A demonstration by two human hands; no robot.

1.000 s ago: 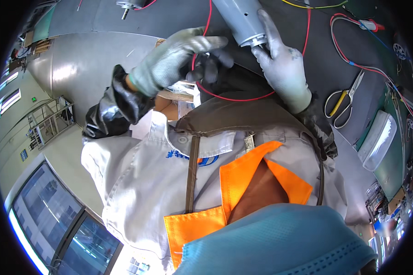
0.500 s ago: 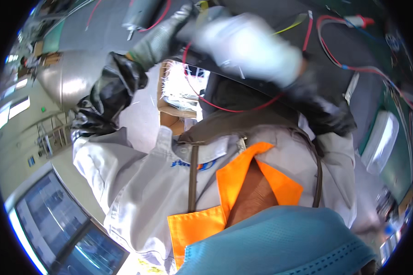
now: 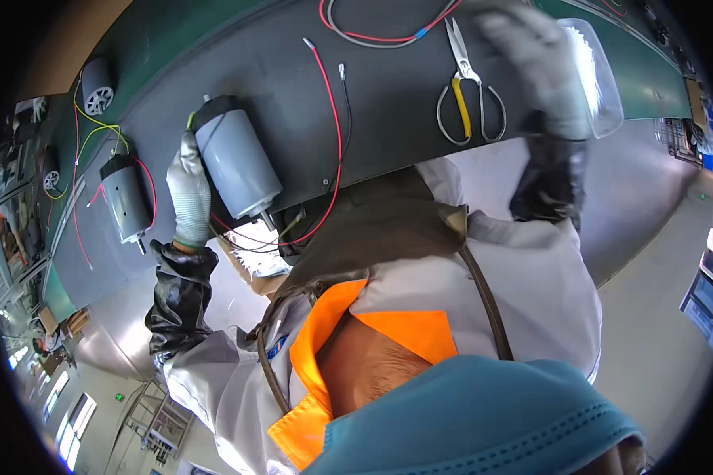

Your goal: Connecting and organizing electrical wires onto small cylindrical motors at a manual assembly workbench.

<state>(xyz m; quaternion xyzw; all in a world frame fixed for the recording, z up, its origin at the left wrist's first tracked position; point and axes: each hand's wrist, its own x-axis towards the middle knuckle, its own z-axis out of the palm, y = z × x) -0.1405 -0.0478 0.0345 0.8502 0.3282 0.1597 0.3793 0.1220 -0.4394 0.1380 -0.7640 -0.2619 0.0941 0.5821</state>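
A large grey cylindrical electric motor [image 3: 238,162] with a black end cap lies tilted on the dark bench top. My left hand [image 3: 188,194], in a whitish knit glove, is closed against its left side, fingertips near a short yellow wire at the cap; some fingers are hidden. A red wire [image 3: 342,131] and a dark wire with metal end terminals run beside the motor and curve over the bench's near edge. My gloved right hand [image 3: 543,71] is smeared by motion, between the yellow-handled scissors [image 3: 463,87] and a clear plastic box [image 3: 608,103]; its fingers cannot be made out.
To the left lies a smaller grey motor [image 3: 127,198] with red and yellow wires. Another motor [image 3: 97,87] lies beyond it on the green surface. A loop of red and grey cable [image 3: 372,38] crosses the far edge. An open cardboard carton [image 3: 255,265] stands below the bench.
The view has swung, bringing the motor, scissors and clear box into full sight. My right hand has moved away from my left, out to the right. My left hand now rests at the motor's side.
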